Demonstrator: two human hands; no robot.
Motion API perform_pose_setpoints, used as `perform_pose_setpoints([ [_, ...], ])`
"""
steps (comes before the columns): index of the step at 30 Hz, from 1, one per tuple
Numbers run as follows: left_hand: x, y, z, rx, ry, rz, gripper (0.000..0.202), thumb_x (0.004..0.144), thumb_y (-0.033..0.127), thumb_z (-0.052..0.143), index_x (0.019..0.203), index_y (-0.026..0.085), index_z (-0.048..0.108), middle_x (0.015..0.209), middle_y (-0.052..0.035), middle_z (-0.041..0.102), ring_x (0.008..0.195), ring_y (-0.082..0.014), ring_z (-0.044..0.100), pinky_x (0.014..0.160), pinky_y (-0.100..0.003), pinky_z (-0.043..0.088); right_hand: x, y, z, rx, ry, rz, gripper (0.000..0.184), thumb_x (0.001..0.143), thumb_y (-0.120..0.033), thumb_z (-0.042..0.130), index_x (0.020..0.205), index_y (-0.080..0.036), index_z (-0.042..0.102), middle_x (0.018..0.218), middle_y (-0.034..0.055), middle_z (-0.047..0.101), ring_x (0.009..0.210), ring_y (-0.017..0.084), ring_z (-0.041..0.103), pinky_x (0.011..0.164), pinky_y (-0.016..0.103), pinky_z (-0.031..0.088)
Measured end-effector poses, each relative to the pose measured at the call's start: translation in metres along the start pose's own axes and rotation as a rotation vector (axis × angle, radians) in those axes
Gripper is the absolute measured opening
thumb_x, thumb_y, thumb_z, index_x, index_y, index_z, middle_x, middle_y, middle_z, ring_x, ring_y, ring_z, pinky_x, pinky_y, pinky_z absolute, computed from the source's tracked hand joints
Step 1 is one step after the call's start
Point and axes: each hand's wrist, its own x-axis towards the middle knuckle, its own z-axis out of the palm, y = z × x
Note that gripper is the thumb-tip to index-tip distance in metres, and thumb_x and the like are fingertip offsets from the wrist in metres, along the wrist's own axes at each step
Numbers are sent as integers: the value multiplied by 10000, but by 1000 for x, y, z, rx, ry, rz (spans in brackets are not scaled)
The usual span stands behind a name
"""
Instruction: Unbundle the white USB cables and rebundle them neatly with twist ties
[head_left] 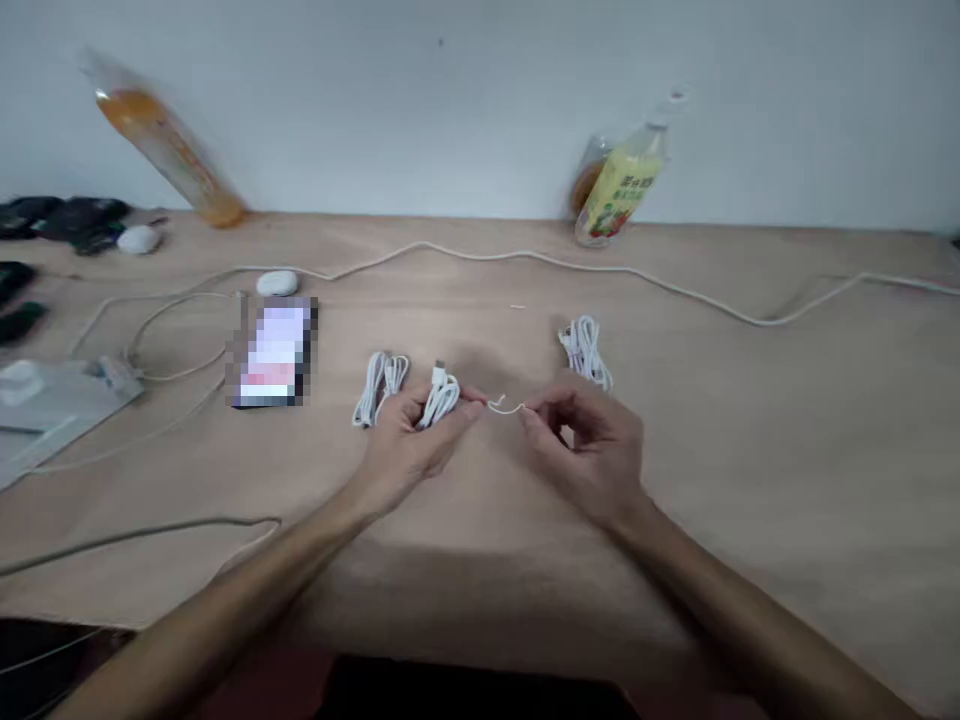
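Observation:
My left hand (409,440) is closed around a coiled white USB cable (441,393), whose plug sticks up above my fingers. My right hand (592,440) pinches one end of a short white twist tie (505,406), and the tie's other end meets my left fingertips. A second bundled white cable (379,387) lies on the table just left of my left hand. A third bundle (586,350) lies just beyond my right hand.
On the wooden table (787,420), a phone (274,352) lies left of the bundles, with a white earbud case (277,283) behind it. A long white cord (675,290) runs across the back. Two drink bottles (619,190) (169,145) lean against the wall. Dark objects (67,218) sit far left.

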Motion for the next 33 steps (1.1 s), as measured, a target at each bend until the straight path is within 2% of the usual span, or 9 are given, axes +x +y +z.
perform_pose_setpoints([
  [5,-2,3,2,149,31,38,249,766,375,953,903,196,848,495,89,474,428,-63,309,411,-223,208,-2,0,1,42,-26,78,136,905,-167,723,785,-224,693,642,-61,552,539,93,474,482,226,343],
  [9,-3,1,4,182,29,65,272,722,421,981,733,205,816,612,28,606,517,-89,400,468,-237,285,-3,-2,3,67,-37,108,126,914,-183,732,797,-221,706,635,-62,545,543,94,465,491,233,333],
  [13,-2,-5,4,182,61,102,265,731,438,979,740,214,837,586,43,558,545,-102,422,513,-242,343,-6,-1,6,92,-56,117,122,919,-175,736,806,-218,720,625,-70,540,526,82,447,477,227,299],
  [18,0,-7,1,222,99,149,294,693,456,1000,732,206,849,715,-5,710,641,-127,554,604,-254,466,-9,-3,8,135,-63,140,120,930,-170,732,819,-217,733,605,-78,520,513,75,433,470,217,291],
  [21,-1,-5,1,256,115,168,299,687,470,1002,731,211,859,713,-16,734,655,-143,589,611,-262,487,-9,-5,9,144,-57,140,123,936,-172,728,823,-219,736,592,-83,511,503,72,420,466,212,289],
  [25,-1,-2,3,287,107,225,212,735,408,977,809,227,895,731,-22,775,648,-150,631,611,-262,508,-9,-5,10,106,-40,113,116,925,-164,729,826,-221,744,597,-79,532,506,74,435,466,215,292],
  [29,-1,-2,3,306,103,287,96,814,329,902,840,237,906,800,-39,818,722,-182,708,673,-282,561,-10,-6,11,72,-52,112,119,916,-147,710,840,-226,757,596,-77,536,497,77,415,466,227,296],
  [33,-2,-2,1,358,98,340,58,854,263,844,841,236,893,838,-33,825,764,-190,729,725,-291,581,-10,-8,11,121,-82,193,92,910,-187,708,835,-230,738,594,-76,530,495,85,419,469,233,311],
])
